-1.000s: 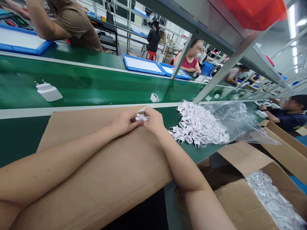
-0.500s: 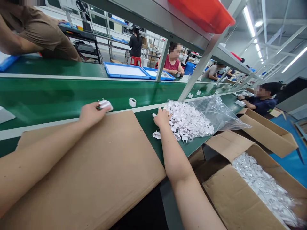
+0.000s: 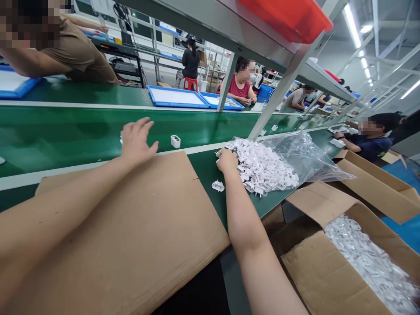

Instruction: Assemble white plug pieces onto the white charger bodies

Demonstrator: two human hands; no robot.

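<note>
My left hand (image 3: 137, 139) hovers at the near edge of the green conveyor belt, its fingers spread and nothing in its grip. A sliver of something white peeks out behind it, mostly hidden. To its right, a white charger housing (image 3: 175, 141) with an open end stands on the belt. At the left side of a heap of white plug pieces (image 3: 265, 168), my right hand (image 3: 228, 160) has its fingers curled round a small white plug piece, which is largely covered. One loose plug piece (image 3: 218, 186) lies on the green table just below that hand.
A flat cardboard sheet (image 3: 147, 218) spans the near side. Clear plastic bag (image 3: 302, 153) surrounds the heap. An open carton (image 3: 308, 258) of bagged white parts stands lower right. Overhead run a metal shelf and red bin (image 3: 288, 17). Co-workers sit across the belt and at right.
My left hand has let go of the white charger plug and opened, rising slightly. My right hand's fingers have closed at the heap's edge. The housing on the belt has shifted slightly left.
</note>
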